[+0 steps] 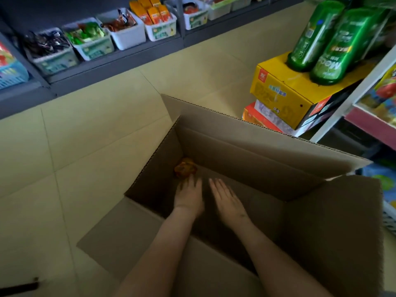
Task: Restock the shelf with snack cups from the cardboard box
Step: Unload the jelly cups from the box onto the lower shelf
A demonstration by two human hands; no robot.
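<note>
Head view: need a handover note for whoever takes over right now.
Left hand: deep in the cardboard box, fingers straight, tips at the orange snack cup; no grip visible.
Right hand: open, flat beside it inside the box, holding nothing.
Cup: the only one visible, far left corner of the box; box floor otherwise dark.
Shelf: bins of packets beyond the box; the cups' slot isn't evident.
Done: cannot tell. Left: grip the cup, lift out, shelve.
</note>
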